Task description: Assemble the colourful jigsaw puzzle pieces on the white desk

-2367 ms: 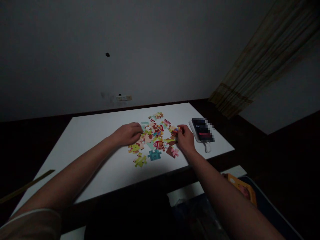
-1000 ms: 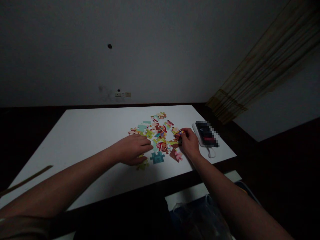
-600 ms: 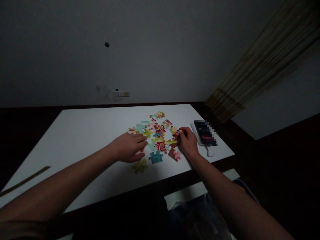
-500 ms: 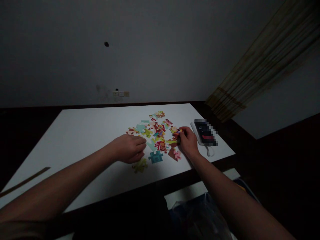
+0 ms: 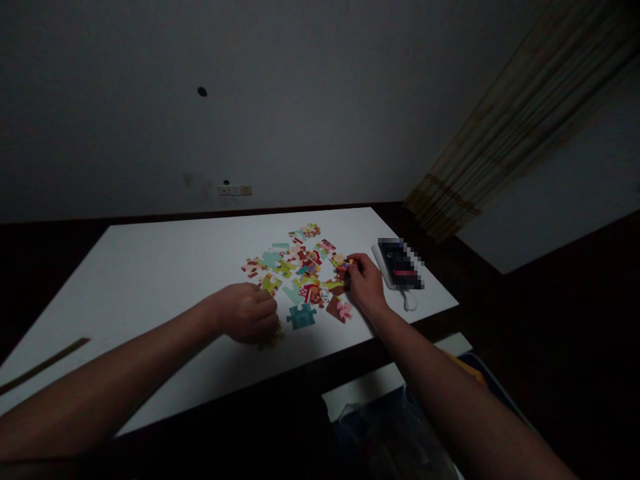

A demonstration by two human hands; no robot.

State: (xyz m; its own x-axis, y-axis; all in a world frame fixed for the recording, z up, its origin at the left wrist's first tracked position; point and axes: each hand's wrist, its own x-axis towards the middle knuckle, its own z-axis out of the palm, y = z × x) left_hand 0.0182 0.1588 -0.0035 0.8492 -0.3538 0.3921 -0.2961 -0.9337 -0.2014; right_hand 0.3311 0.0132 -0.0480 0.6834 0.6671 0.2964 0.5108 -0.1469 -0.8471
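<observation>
While the right hand [image 5: 367,283] is pinching a puzzle piece [image 5: 344,266] at three o'clock of the jumbled pile [image 5: 306,272], the left hand [image 5: 249,313] is occupying eight;
its fingers are lying curled together; whether gripping, I cannot tell.

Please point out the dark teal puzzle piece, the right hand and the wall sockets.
Dark teal puzzle piece [image 5: 302,317], head view: middle of its upper face.
Right hand [image 5: 367,283], head view: back of the hand.
Wall sockets [image 5: 235,191], head view: middle plate of the row.

Dark-screened device [image 5: 399,263], wall sockets [image 5: 235,191], patterned curtain [image 5: 493,133]
</observation>
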